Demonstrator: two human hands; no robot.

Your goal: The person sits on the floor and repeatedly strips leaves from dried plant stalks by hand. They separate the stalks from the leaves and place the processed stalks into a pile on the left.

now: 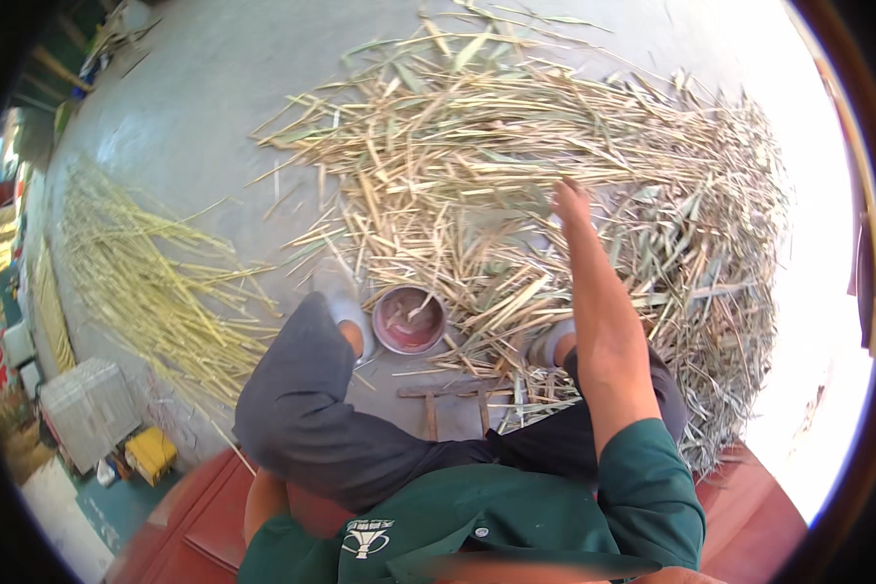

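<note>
My right arm stretches forward over a wide heap of dry, straw-coloured stalks and leaves (438, 127). The right hand (571, 200) is just above or touching the stalks in the heap's middle. Its fingers are small and smeared, so whether they grip a stalk cannot be made out. My left forearm (266, 501) drops down beside my left thigh, and that hand is hidden. Between my feet stands a round metal bowl (410, 320) with a reddish inside and something pale in it.
A bundle of thin yellow-green stalks (156, 282) lies on the grey floor at left. Beyond it are a whitish box (90, 413) and a yellow container (151, 454). A small wooden frame (456, 388) sits before my red seat (209, 521). Grey-green leaves (720, 292) pile up at right.
</note>
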